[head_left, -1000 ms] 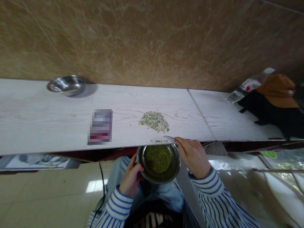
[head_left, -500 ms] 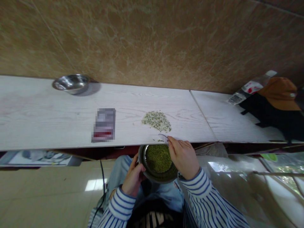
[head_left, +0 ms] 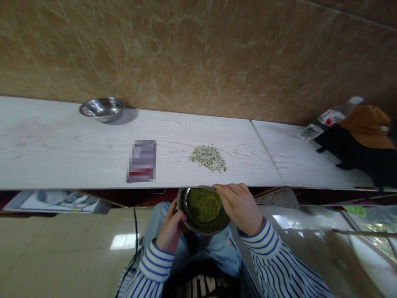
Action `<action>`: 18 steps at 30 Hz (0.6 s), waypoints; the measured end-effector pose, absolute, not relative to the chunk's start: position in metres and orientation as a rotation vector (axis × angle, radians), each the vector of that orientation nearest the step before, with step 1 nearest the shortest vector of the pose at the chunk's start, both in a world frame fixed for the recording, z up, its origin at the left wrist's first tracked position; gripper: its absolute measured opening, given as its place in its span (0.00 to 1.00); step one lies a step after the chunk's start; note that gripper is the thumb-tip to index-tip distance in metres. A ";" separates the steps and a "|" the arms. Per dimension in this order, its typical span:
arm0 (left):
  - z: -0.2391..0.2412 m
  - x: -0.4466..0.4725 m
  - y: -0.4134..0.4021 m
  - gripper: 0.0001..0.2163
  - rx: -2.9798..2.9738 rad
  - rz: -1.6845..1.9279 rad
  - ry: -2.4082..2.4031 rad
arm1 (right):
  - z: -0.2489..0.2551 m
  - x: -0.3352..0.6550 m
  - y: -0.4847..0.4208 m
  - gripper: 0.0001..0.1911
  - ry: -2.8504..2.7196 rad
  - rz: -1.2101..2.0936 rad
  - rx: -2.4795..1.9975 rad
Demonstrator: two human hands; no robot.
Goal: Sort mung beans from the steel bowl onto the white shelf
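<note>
A steel bowl (head_left: 186, 217) filled with green mung beans (head_left: 204, 204) is held just below the near edge of the white wooden table (head_left: 62, 153). My left hand (head_left: 170, 229) grips the bowl's left side from below. Over the bowl's right rim my right hand (head_left: 240, 207) lies with its fingers curled together; whether anything is in them is hidden. A small heap of mixed green and white grains (head_left: 208, 158) rests on the table just beyond the bowl.
An empty steel bowl (head_left: 101, 109) stands at the back left by the brown marble wall. A small blurred packet (head_left: 142, 161) lies left of the heap. At the far right are a plastic bottle (head_left: 328, 118), an orange cap (head_left: 367, 126) and a black bag (head_left: 356, 153).
My right hand slid left along the table edge with a small white card and now rests over the bowl's rim; the card no longer shows. The loose grains at the edge are gone.
</note>
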State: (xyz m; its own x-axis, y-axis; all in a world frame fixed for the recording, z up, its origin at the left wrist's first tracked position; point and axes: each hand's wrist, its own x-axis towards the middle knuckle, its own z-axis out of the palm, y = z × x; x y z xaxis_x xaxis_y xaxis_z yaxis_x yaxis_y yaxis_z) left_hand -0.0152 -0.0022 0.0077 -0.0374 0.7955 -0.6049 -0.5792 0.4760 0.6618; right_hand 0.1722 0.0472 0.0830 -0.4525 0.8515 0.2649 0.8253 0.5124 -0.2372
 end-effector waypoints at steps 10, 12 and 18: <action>0.006 -0.014 -0.008 0.30 0.218 1.108 1.194 | 0.074 0.175 0.051 0.12 -2.364 -0.032 -1.405; 0.005 -0.015 -0.008 0.30 0.215 1.100 1.205 | 0.072 0.184 0.054 0.13 -2.293 -0.070 -1.443; 0.006 -0.011 -0.004 0.32 0.216 1.079 1.211 | 0.076 0.203 0.082 0.12 -2.240 -0.077 -1.487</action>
State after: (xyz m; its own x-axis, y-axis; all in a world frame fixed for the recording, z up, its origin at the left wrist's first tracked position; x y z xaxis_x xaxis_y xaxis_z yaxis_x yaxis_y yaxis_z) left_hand -0.0106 -0.0037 0.0062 -0.0464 0.7623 -0.6456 -0.5538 0.5182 0.6517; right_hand 0.2031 0.0825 0.0764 -0.3187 0.8622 0.3938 0.8871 0.4177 -0.1964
